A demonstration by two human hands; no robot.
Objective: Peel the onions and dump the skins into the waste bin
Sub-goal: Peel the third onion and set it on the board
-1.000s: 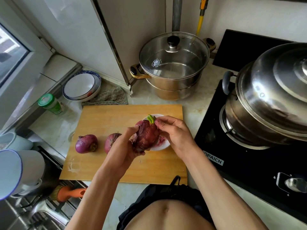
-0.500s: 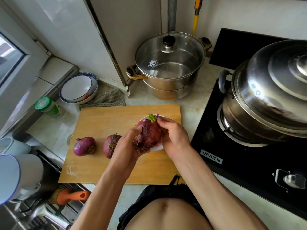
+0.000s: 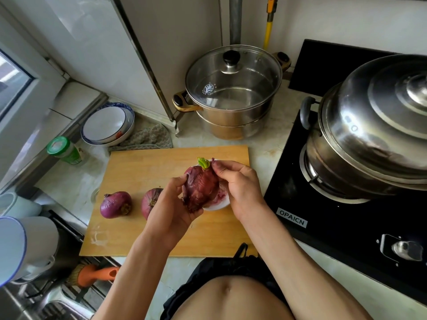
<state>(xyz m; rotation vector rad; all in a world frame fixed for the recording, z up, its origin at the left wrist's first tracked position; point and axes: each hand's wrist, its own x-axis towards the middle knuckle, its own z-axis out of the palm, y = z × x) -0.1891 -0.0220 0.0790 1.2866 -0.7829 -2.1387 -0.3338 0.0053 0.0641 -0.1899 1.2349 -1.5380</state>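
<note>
Both hands grip the sprouting onion [image 3: 200,189]; right hand [image 3: 240,185] pinches its skin.

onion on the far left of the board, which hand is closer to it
Left. The left hand sits just right of the second onion, near the leftmost onion; the right hand is farther right.

Bright daylight from window [image 3: 13,86] at 9 o'clock, soft shadows w/ no hard edges, glare on steel steamer lid [image 3: 379,116] at 3 o'clock, wide-angle bending toward edges, mug [image 3: 25,248] at 8 o'clock blurred, centre sharp
</note>
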